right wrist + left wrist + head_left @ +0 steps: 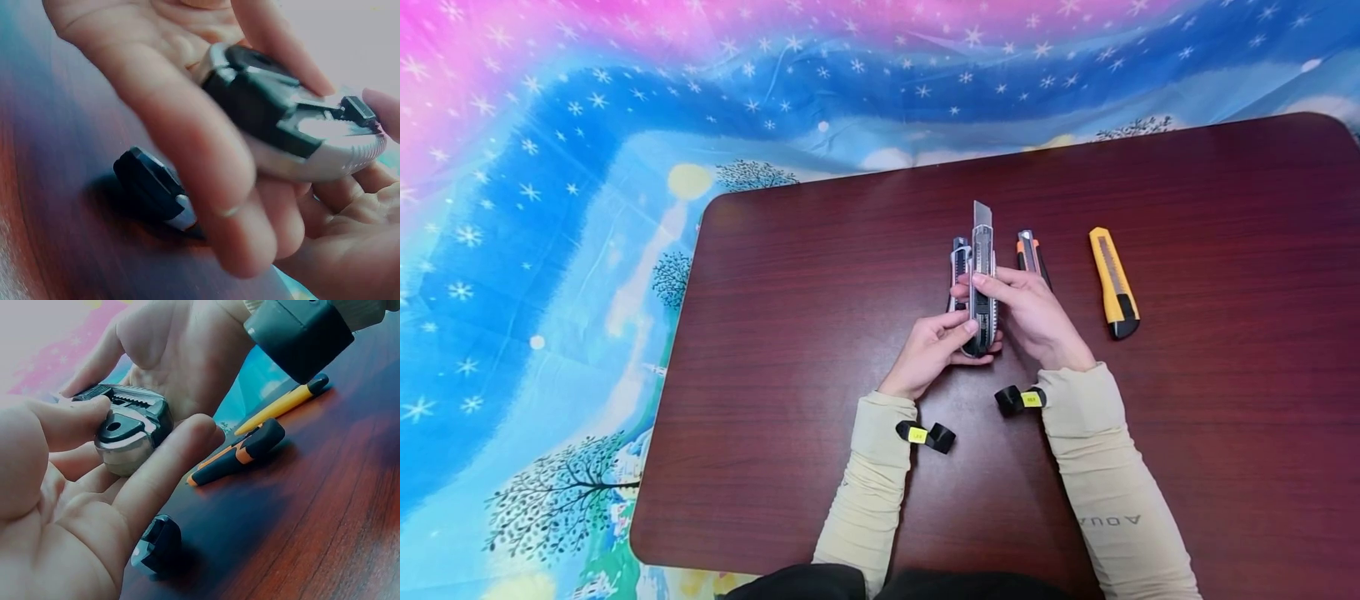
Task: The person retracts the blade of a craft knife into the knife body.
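A silver-and-black utility knife (982, 242) is held upright between both hands above the table, its blade extended at the top. My left hand (927, 354) grips the knife's lower end, the thumb on its front face and fingers behind, as the left wrist view also shows (75, 506). Higher up, my right hand (1039, 312) pinches the body with its thumb across the front. Partly hidden behind the held knife lies another silver-and-black utility knife (958, 260). To the right, an orange-and-black utility knife (1028, 250) is partly covered by my right hand.
A yellow utility knife (1112, 279) with a black end lies farther right on the dark red-brown table (775, 333). Behind the table hangs a colourful printed cloth (700, 100). Black wrist cameras (940, 438) stick out from both sleeves.
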{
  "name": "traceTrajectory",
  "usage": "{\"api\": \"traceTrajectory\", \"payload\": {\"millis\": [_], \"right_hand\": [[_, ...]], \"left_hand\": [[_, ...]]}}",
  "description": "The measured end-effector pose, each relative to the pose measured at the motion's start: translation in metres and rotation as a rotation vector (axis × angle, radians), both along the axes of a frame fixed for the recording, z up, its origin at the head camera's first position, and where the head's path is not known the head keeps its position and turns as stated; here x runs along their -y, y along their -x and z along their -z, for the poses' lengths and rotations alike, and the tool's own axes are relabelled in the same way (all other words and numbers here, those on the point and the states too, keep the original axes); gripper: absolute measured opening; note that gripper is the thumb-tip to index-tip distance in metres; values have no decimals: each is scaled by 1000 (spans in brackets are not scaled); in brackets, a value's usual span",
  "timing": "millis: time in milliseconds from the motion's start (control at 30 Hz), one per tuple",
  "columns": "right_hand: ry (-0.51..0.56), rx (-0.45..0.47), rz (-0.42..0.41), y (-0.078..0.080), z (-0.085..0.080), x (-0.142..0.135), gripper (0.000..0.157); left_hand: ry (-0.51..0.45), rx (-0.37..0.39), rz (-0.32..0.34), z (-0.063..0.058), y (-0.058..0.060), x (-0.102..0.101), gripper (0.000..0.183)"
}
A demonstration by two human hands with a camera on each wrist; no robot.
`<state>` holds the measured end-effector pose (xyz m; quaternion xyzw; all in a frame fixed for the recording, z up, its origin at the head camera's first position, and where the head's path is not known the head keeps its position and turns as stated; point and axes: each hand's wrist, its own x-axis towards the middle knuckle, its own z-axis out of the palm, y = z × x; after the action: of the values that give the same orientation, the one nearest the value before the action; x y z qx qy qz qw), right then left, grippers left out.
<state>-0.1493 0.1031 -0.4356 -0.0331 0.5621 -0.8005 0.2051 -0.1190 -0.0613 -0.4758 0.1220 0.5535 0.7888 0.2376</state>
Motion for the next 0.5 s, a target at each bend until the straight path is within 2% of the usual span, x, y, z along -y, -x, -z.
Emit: {"api": "traceTrajectory", "payload": {"millis": [100, 267, 500], "right_hand": [[17, 17, -10, 1, -1, 0, 42], [44, 52, -25, 1, -2, -1, 18], [79, 81, -33, 1, -3, -2, 19]], "left_hand": [[3, -2, -1, 1, 0, 0, 38], [5, -2, -6, 1, 0, 0, 38], [7, 2, -7, 2, 0, -1, 37]]}}
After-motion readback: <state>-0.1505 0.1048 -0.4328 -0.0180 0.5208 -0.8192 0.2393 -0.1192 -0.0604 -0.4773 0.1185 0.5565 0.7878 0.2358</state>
